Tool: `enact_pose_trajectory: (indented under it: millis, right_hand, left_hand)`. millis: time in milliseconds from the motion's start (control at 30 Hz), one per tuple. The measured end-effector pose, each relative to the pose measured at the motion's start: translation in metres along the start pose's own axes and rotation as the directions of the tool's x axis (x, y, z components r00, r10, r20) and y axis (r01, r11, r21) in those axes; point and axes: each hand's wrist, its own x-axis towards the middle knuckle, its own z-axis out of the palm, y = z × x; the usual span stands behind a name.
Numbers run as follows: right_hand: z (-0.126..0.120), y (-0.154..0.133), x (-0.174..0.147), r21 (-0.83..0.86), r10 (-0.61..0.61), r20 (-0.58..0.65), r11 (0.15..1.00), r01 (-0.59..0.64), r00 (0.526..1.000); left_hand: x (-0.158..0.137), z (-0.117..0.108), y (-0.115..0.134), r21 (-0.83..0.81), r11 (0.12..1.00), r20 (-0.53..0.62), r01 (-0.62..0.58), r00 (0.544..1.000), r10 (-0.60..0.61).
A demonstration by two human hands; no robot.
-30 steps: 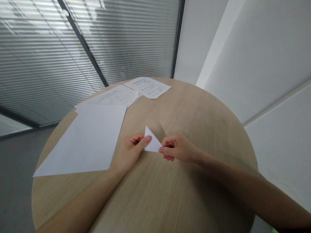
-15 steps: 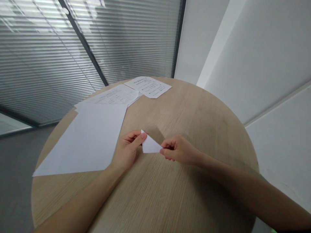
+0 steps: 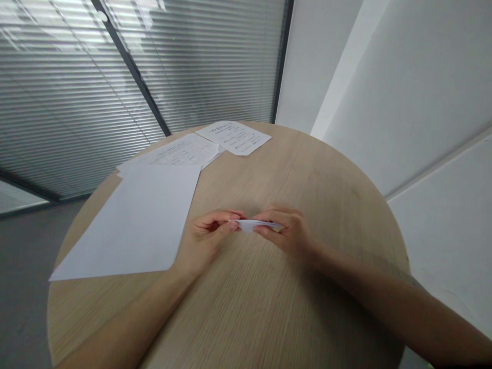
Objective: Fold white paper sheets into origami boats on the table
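Note:
A small folded piece of white paper (image 3: 248,225) is held between my two hands above the table, seen nearly edge-on, with thin layers showing along its upper edge. My left hand (image 3: 207,238) pinches its left end between thumb and fingers. On the other side, my right hand (image 3: 288,231) grips the right end, thumb below and fingers above; those fingers are slightly blurred. Left of my left hand lies a large blank white sheet (image 3: 134,225), flat on the wood.
The round wooden table (image 3: 307,179) spans the view. Printed sheets (image 3: 180,152) lie partly under the blank sheet, and another printed page (image 3: 236,137) rests at the far edge. Beyond stand a window with blinds (image 3: 215,61) and a white wall (image 3: 423,92).
The folded paper has turned from showing a flat triangular face to nearly edge-on. My right hand has moved slightly right and shifted its hold along the paper; my left hand stays about in place.

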Motion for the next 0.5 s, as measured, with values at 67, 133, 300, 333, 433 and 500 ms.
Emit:
enact_pose_trajectory:
  millis: [67,133,300,333,433,500]
  right_hand:
    - [0.0000,-0.0011,-0.0004,-0.022,-0.040,-0.040,0.999,0.039,0.998]
    - [-0.0003,-0.0022,-0.0008,-0.067,-0.099,-0.062,0.993,0.094,0.993]
    - [-0.0022,-0.0007,-0.0026,-0.168,-0.283,-0.009,0.946,0.278,0.959]
    - [-0.0026,0.0004,-0.0029,-0.178,-0.294,0.001,0.941,0.289,0.956]
    - [-0.0035,0.0029,-0.0032,-0.191,-0.290,0.006,0.939,0.286,0.957]
    - [-0.0041,0.0024,-0.0028,-0.169,-0.310,-0.016,0.938,0.303,0.951]
  left_hand:
    - [-0.0021,-0.0004,0.0024,0.113,0.991,0.038,-0.077,0.997,0.073]
    - [-0.0034,-0.0007,0.0042,0.234,0.957,0.079,-0.172,0.984,0.158]
    - [-0.0058,-0.0003,0.0063,0.402,0.849,0.188,-0.343,0.938,0.290]
    - [-0.0064,-0.0002,0.0067,0.400,0.845,0.193,-0.356,0.934,0.301]
    - [-0.0074,-0.0012,0.0080,0.392,0.842,0.207,-0.369,0.928,0.310]
    - [-0.0076,-0.0024,0.0086,0.401,0.840,0.219,-0.365,0.929,0.299]
